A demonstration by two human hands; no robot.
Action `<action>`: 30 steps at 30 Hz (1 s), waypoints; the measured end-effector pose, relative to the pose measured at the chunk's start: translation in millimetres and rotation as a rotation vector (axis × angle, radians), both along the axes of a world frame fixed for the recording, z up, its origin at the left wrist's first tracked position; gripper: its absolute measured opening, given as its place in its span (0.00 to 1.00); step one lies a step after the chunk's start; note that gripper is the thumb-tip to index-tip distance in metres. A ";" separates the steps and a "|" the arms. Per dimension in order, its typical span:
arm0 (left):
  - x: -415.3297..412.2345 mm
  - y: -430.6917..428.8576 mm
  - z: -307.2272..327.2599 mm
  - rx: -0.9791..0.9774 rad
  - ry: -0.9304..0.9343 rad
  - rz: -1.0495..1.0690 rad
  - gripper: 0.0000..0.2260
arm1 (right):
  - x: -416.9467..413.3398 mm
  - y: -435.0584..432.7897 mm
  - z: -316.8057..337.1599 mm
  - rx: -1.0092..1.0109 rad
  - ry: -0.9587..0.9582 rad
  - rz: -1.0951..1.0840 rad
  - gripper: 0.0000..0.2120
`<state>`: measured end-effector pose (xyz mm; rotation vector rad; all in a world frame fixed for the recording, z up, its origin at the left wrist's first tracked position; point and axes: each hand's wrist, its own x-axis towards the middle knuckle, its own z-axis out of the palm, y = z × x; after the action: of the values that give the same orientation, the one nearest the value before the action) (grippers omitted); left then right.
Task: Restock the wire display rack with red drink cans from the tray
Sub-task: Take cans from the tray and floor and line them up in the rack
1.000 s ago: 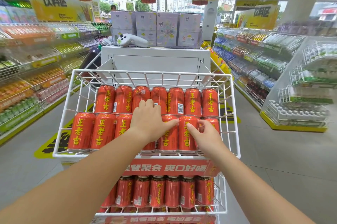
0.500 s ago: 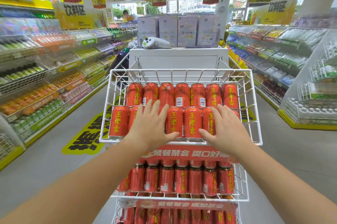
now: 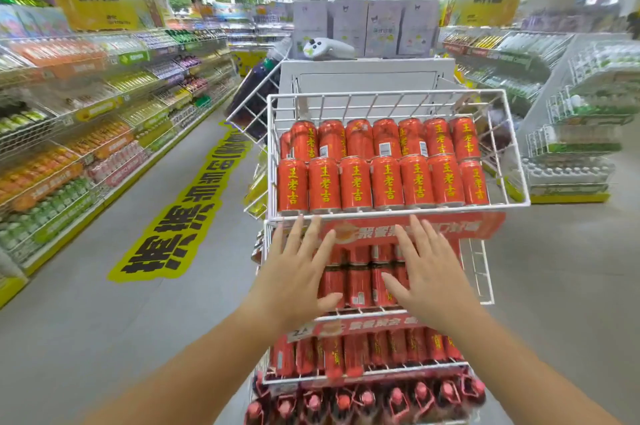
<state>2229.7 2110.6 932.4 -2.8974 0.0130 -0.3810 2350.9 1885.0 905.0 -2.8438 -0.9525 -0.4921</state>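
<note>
Both palm-down, fingers spread: left hand [image 3: 298, 274], right hand [image 3: 427, 272]; seemingly off rack [image 3: 381, 94].

Both my bare forearms reach forward from the lower corners, roughly parallel. My left hand [image 3: 298, 274] is flat, its back toward me, fingers straight and spread, thumb out to the right, holding nothing. My right hand [image 3: 427, 274] mirrors it, thumb out to the left. Both sets of fingertips point up, ending just below the front rim of the top wire basket [image 3: 363, 212]. I cannot tell whether they touch anything.
</note>
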 end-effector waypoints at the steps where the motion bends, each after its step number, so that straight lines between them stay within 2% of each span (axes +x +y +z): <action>1: -9.7 3.9 -8.9 -0.004 0.006 -0.028 0.43 | -12.5 4.8 -10.8 -0.010 0.003 -0.002 0.40; 5: -39.3 14.3 -54.2 -0.037 0.049 -0.101 0.41 | -53.1 17.9 -54.2 -0.047 0.065 -0.015 0.40; 9: -63.8 24.6 -109.8 -0.071 0.132 -0.080 0.42 | -78.3 26.3 -105.0 -0.113 0.124 0.002 0.40; 13: -85.9 32.5 -184.9 -0.117 0.228 -0.022 0.41 | -96.5 33.6 -180.8 -0.136 0.295 0.063 0.40; 23: -147.2 29.0 -452.7 -0.286 0.555 0.175 0.41 | -159.9 28.6 -469.7 -0.372 0.715 0.166 0.41; 25: -153.7 29.3 -523.6 -0.304 0.604 0.225 0.41 | -166.0 26.8 -539.4 -0.404 0.768 0.179 0.39; 27: -153.6 32.7 -564.4 -0.332 0.618 0.264 0.42 | -161.0 26.1 -576.3 -0.417 0.792 0.190 0.38; 30: -163.6 35.8 -658.8 -0.374 0.676 0.330 0.43 | -157.7 28.8 -657.4 -0.433 0.869 0.229 0.38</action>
<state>2066.2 2146.4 273.7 -3.1464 -0.4625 0.7240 2193.3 1913.9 247.6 -2.7171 -1.2251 0.9992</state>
